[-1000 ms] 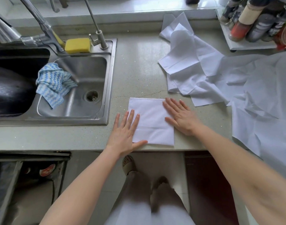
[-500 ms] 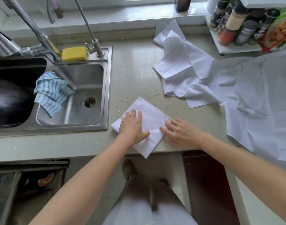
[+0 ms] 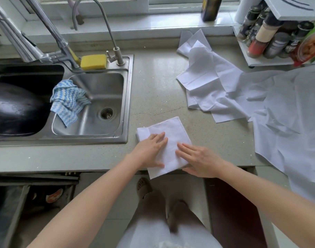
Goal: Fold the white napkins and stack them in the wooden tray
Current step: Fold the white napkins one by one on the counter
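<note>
Straight fingers (image 3: 160, 138) of the left hand (image 3: 149, 151) lie flat on a folded napkin (image 3: 168, 140), pressing its left half; nothing is gripped. The right hand (image 3: 199, 160) also lies open and flat, its fingers stretched over the napkin's right lower part, its thumb along the desk's front edge. The two hands are close together, fingertips nearly meeting over the middle of the cloth.

The napkin is a white folded square, turned at an angle, lying on the grey speckled desk (image 3: 156, 90) just right of the sink. Its near corner hangs a little over the front edge of the desk.

Farther back and to the right, well apart from the folded one, unfolded white napkins (image 3: 210, 83) lie in a loose, rumpled heap. They run into a large spread of white cloth (image 3: 287, 119) that covers the right end of the desk and drapes over its edge.

To the left is a steel sink (image 3: 99, 101) with a blue and white rag (image 3: 68, 101) hung over the divider, and a black pan (image 3: 15, 110) in the left basin. A yellow sponge (image 3: 93, 61) sits behind the basin, beside the taps (image 3: 53, 36). At the back right, a white rack (image 3: 265, 59) holds spice jars (image 3: 262, 36). A dark bottle (image 3: 210, 8) stands on the window sill.

Below the desk edge, the person's legs and sandalled feet show on a tiled floor.
</note>
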The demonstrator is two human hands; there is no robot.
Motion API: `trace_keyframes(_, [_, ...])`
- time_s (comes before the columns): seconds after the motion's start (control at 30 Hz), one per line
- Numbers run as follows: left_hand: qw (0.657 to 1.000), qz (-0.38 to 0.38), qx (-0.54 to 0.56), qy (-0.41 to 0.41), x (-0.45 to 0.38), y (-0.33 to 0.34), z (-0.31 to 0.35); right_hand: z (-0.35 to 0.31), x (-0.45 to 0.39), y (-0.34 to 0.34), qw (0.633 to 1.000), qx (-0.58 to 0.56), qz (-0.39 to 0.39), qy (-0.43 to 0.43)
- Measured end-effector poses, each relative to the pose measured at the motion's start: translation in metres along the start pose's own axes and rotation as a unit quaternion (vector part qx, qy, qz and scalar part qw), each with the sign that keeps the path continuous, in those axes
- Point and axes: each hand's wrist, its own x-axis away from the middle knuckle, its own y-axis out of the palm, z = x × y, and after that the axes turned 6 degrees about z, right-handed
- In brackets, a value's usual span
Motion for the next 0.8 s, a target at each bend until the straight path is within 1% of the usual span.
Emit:
trace_keyframes(0.03, [1.0, -0.006, 0.009, 0.013, 0.01, 0.007, 0.001, -0.006, 0.002, 0.001, 1.0, -0.003, 0.022, -0.011])
trace_keyframes(0.1, [0.999, -0.026, 0.012, 0.04, 0.029, 0.018, -0.003, -0.015, 0.005, 0.007, 0.998, 0.016, 0.04, -0.045])
trace_keyframes(0.23, [0.998, -0.034, -0.001, 0.048, 0.044, 0.024, -0.014, -0.017, 0.001, 0.005, 0.993, 0.075, 0.035, -0.082])
trace_keyframes(0.37, [0.999, -0.015, -0.035, 0.036, 0.049, 0.033, -0.009, -0.003, -0.003, 0.007, 0.992, 0.088, -0.064, -0.063])
trace_keyframes(0.47, [0.999, -0.008, -0.028, 0.033, 0.053, 0.039, -0.008, -0.001, 0.002, 0.01, 0.989, 0.072, -0.123, -0.036])
trace_keyframes(0.5, [0.999, -0.006, -0.022, 0.035, 0.052, 0.039, -0.009, -0.002, 0.003, 0.01, 0.991, 0.058, -0.118, -0.033])
trace_keyframes(0.57, [0.999, -0.007, -0.001, 0.047, 0.051, 0.038, -0.011, -0.005, 0.0, 0.007, 0.996, 0.017, -0.078, -0.031])
trace_keyframes(0.63, [0.997, -0.006, 0.051, 0.052, 0.052, 0.033, -0.012, -0.005, -0.007, 0.0, 0.998, -0.051, -0.032, 0.025])
trace_keyframes(0.7, [0.985, 0.013, 0.173, 0.012, 0.055, 0.026, -0.011, -0.003, -0.016, -0.008, 0.981, -0.136, -0.001, 0.139])
trace_keyframes(0.73, [0.967, 0.031, 0.249, -0.032, 0.056, 0.021, -0.011, 0.0, -0.022, -0.011, 0.962, -0.187, 0.018, 0.198])
trace_keyframes(0.8, [0.913, 0.068, 0.382, -0.125, 0.059, 0.01, -0.011, 0.008, -0.033, -0.018, 0.911, -0.286, 0.047, 0.293])
